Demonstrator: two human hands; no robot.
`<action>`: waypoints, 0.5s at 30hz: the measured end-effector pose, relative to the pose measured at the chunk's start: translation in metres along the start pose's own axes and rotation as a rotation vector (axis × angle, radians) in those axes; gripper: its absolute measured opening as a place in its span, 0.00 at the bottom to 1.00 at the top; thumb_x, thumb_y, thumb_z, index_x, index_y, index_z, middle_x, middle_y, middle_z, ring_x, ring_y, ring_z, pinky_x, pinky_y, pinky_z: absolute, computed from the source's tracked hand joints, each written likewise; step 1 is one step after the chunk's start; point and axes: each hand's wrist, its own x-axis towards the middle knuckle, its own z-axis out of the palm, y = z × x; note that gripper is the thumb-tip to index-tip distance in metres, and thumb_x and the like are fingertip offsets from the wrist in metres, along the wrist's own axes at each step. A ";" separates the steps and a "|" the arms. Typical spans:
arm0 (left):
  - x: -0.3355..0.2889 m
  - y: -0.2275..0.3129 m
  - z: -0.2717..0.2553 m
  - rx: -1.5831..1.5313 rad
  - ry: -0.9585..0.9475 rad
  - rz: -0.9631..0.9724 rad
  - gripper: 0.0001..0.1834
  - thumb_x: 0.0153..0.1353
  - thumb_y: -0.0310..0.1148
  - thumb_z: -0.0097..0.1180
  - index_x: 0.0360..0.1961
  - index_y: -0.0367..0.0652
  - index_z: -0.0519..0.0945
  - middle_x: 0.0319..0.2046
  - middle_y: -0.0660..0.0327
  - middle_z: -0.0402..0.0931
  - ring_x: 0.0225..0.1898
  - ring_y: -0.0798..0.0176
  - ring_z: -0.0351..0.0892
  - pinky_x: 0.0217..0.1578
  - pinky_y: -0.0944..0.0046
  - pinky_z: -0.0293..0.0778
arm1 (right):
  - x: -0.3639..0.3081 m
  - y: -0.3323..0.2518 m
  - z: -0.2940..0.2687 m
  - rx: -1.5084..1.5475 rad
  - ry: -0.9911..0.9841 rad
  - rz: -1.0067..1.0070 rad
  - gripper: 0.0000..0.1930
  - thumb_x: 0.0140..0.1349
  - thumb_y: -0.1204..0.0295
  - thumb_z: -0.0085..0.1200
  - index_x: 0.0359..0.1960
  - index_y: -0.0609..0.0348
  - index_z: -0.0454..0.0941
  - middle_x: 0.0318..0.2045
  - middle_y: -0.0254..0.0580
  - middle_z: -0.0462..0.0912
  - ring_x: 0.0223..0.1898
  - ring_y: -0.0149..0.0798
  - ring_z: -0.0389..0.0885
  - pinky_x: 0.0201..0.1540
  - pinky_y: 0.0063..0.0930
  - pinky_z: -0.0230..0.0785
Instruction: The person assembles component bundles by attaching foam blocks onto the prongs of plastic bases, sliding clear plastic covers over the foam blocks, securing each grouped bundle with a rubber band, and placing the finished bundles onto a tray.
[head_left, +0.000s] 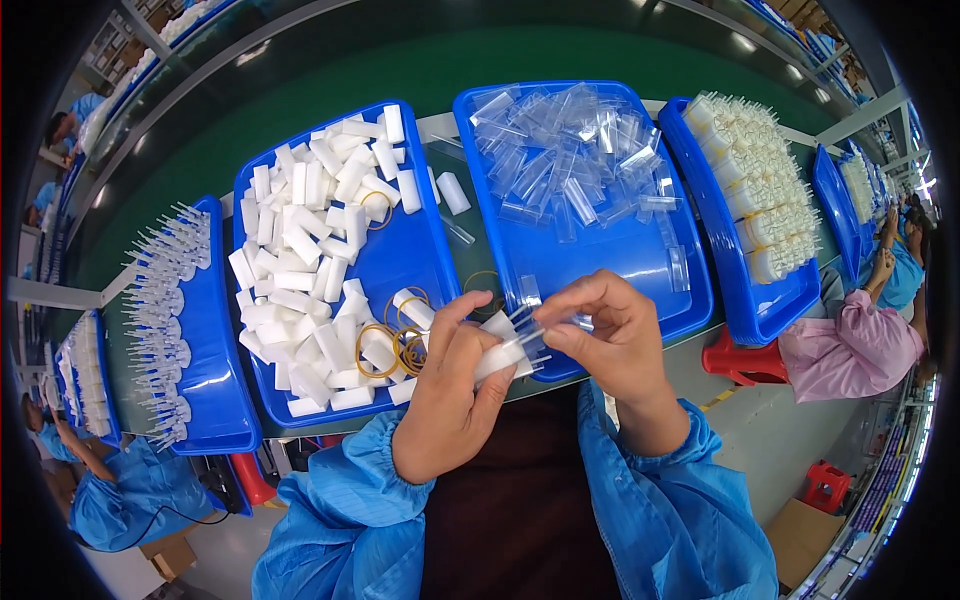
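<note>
My left hand is closed around a small bundle of white blocks with thin pale stems sticking out to the right. My right hand is just beside it, thumb and forefinger pinched together at the stems' ends. A clear plastic sleeve shows at those fingertips; how far it covers a stem is too fine to make out. Left of my hands, a blue tray holds many white blocks and several tan rubber bands. Ahead to the right, another blue tray holds loose clear sleeves.
Far left, a blue tray carries rows of stemmed white pieces. At right, stacked blue trays hold banded bundles. A green conveyor belt runs behind. Co-workers sit on both sides, one in a pink sleeve.
</note>
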 end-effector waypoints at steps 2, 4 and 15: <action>0.000 0.000 0.000 0.058 -0.014 0.040 0.11 0.55 0.24 0.53 0.39 0.36 0.67 0.53 0.41 0.60 0.54 0.43 0.63 0.50 0.55 0.63 | -0.001 -0.003 0.001 -0.113 0.007 -0.013 0.09 0.52 0.78 0.62 0.35 0.63 0.76 0.34 0.41 0.81 0.38 0.29 0.79 0.41 0.21 0.71; -0.004 -0.002 0.002 -0.086 0.048 -0.030 0.18 0.53 0.23 0.55 0.44 0.37 0.66 0.56 0.42 0.56 0.55 0.44 0.62 0.51 0.55 0.62 | -0.002 -0.003 0.004 -0.224 0.013 -0.024 0.09 0.51 0.77 0.63 0.34 0.62 0.76 0.32 0.40 0.81 0.37 0.28 0.79 0.40 0.21 0.70; -0.010 -0.012 0.024 -0.163 0.335 0.237 0.42 0.36 0.21 0.46 0.60 0.38 0.51 0.62 0.34 0.45 0.66 0.36 0.43 0.63 0.41 0.35 | -0.011 0.010 0.023 -0.135 -0.003 -0.049 0.09 0.48 0.73 0.65 0.32 0.56 0.79 0.33 0.34 0.81 0.40 0.33 0.74 0.46 0.27 0.62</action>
